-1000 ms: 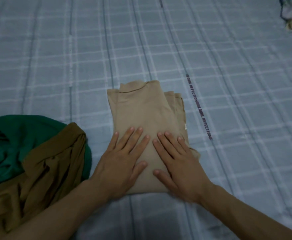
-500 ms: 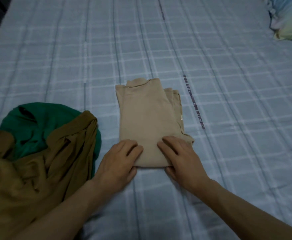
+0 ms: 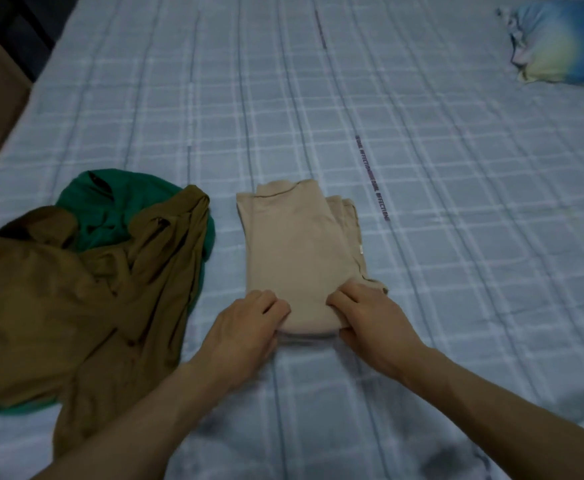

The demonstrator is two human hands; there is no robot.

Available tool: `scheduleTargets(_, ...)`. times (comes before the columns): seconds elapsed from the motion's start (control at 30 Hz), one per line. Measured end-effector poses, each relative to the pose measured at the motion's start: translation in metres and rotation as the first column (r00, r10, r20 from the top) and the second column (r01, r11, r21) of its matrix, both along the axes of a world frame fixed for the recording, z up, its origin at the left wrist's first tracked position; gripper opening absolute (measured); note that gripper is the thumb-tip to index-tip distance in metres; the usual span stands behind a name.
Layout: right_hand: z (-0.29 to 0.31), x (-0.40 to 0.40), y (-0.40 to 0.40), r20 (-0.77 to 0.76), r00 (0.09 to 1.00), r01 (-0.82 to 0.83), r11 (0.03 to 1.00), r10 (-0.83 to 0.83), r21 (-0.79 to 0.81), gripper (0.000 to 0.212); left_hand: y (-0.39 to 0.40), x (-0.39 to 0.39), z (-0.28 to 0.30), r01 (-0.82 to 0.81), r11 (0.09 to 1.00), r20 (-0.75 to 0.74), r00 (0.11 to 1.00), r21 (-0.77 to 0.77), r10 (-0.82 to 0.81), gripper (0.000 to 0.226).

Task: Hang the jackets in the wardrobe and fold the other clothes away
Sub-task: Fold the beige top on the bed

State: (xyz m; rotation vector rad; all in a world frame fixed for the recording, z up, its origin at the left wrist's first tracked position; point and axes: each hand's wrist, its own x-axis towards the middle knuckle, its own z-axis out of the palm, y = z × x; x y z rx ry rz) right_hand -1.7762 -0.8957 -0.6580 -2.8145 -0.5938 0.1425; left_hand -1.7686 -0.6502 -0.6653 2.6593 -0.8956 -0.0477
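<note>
So the beige top (image 3: 297, 258) is sitting mid-frame on the bed (image 3: 457, 237), already narrowed into a long strip with the collar pointing toward the top of the frame. Both hands are on its near end: left hand (image 3: 245, 327) curled round the lower-left corner, right hand (image 3: 370, 313) curled round the lower-right one, fingers on top, and that edge looks just lifted off the sheet.

My guess is the next bit is folding the bottom up toward the collar. Tips: lift both corners evenly so the strip doesn't skew, watch the loose layers poking out along the right edge, and land the hem square just under the neckline, then smooth it flat.

The brown garment (image 3: 76, 292) and green one (image 3: 117, 209) at the left of the frame are still in a heap, so plenty left to do.
</note>
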Motion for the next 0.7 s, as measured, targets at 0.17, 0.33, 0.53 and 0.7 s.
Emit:
scheduleTargets(0.17,-0.006,-0.054,0.001,-0.073,0.995,-0.075,0.995,0.070,-0.060,0.028,-0.001,-0.055,-0.005,0.100,0.989,-0.107,0.990,0.108,-0.089,0.043)
scheduleTargets(0.33,0.026,-0.029,-0.005,-0.196,0.980,-0.019,0.993,0.042,0.115,0.024,0.007,-0.034,0.012,-0.037,0.991,-0.142,0.990,-0.130,0.018,0.028)
scheduleTargets(0.53,0.063,0.044,-0.010,-0.036,0.995,0.101,0.983,-0.097,0.154,0.030,0.003,0.040,0.043,-0.233,0.920,-0.114,0.972,-0.316,0.207,0.019)
scheduleTargets(0.7,0.055,0.114,0.001,-0.002,0.988,0.151,0.978,-0.153,0.146,0.029,-0.001,0.112,0.034,-0.318,0.899,-0.107,0.948,-0.301,0.300,0.023)
